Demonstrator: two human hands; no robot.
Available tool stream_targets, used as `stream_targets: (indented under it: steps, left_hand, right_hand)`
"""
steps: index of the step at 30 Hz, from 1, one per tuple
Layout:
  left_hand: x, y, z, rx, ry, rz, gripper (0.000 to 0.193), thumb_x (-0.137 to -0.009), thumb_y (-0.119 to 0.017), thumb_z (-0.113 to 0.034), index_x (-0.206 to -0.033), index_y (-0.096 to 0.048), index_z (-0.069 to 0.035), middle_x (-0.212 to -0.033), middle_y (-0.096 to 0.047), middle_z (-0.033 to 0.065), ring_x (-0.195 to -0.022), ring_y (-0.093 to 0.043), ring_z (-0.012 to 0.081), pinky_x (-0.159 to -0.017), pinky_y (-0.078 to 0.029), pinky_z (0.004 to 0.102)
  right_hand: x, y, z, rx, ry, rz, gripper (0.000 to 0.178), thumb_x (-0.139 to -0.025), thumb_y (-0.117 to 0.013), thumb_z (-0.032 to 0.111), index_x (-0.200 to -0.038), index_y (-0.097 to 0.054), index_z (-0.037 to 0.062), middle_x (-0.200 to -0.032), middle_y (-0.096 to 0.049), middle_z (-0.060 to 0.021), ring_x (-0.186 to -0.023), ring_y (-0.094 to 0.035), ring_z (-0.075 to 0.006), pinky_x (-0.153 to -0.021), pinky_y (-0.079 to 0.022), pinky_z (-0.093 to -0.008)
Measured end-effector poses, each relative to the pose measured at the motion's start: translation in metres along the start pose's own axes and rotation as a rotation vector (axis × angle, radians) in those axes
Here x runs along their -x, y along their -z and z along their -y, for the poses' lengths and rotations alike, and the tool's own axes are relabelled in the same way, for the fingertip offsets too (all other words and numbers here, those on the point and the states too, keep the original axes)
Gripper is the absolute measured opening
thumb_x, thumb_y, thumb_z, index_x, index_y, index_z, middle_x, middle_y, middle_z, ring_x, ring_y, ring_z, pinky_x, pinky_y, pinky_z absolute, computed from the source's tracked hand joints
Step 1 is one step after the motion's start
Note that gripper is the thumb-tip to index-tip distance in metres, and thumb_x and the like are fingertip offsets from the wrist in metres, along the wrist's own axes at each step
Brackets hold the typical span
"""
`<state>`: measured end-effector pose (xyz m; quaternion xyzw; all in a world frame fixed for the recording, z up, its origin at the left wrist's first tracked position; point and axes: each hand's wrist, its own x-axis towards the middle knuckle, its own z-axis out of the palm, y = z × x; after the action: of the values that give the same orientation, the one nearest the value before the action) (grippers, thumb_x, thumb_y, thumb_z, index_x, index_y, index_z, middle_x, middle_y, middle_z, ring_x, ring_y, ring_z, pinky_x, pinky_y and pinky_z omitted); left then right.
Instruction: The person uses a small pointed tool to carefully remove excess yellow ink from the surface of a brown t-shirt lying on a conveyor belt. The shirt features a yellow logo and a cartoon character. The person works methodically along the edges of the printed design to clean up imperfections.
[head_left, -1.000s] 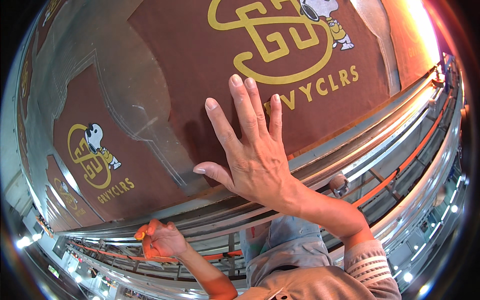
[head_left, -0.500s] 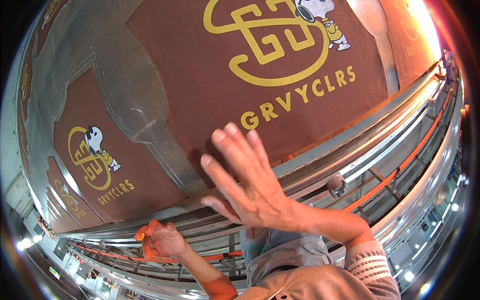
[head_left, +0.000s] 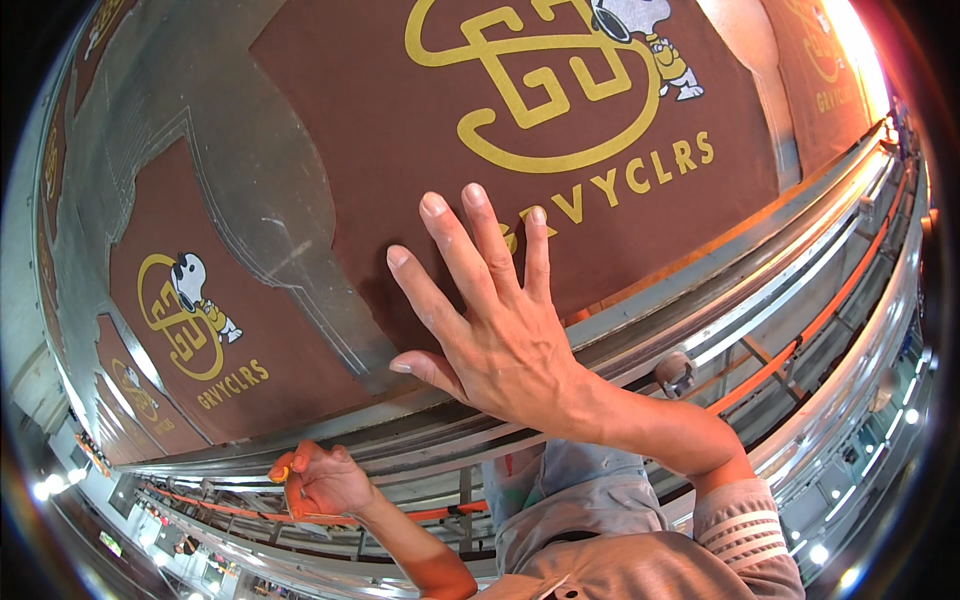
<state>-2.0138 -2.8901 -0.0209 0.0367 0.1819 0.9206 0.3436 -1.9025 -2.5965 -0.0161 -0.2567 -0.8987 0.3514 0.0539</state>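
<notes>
Brown panel [head_left: 545, 187], your right hand [head_left: 512, 345] spread over its near edge
Left hand [head_left: 335, 482] curled, grip unclear; grey worktop [head_left: 258, 140] opens leftward.

Right hand [head_left: 505, 335] across the brown panel [head_left: 370, 170], and I'm covering part of the lettering's [head_left: 638, 178] first characters! Up top, the view's edge slices my emblem [head_left: 550, 163] and dog figure [head_left: 672, 78]. At my left hand [head_left: 330, 484], a yellow bit [head_left: 283, 473], too small to identify.

Long grey table [head_left: 262, 165]; brown printed fabric panels [head_left: 520, 188] lying flat along it.
</notes>
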Motion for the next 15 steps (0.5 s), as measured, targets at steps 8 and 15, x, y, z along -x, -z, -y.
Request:
stream_targets:
  steps: [8,15]
  left_hand:
    - [0.001,0.000,0.002,0.027,-0.027,-0.005,0.016,-0.090,-0.073,-0.026,-0.078,-0.077,-0.017,-0.144,-0.055,-0.0042,-0.131,-0.045,0.0229,-0.107,-0.035,0.0655]
    - [0.002,0.000,-0.001,0.021,-0.031,0.006,0.012,-0.089,-0.074,-0.024,-0.079,-0.077,-0.017,-0.144,-0.054,-0.0056,-0.131,-0.045,0.0216,-0.107,-0.036,0.0650]
  right_hand:
    - [-0.004,0.003,0.002,0.022,-0.037,0.007,0.088,-0.078,-0.076,0.051,-0.150,-0.044,0.0120,-0.165,-0.018,-0.0197,-0.152,-0.015,-0.0457,-0.115,-0.016,-0.0730]
    - [0.000,0.005,0.007,0.035,-0.071,0.034,0.091,-0.079,-0.075,0.053,-0.153,-0.040,0.0146,-0.166,-0.017,-0.0177,-0.153,-0.014,-0.0450,-0.112,-0.019,-0.0749]
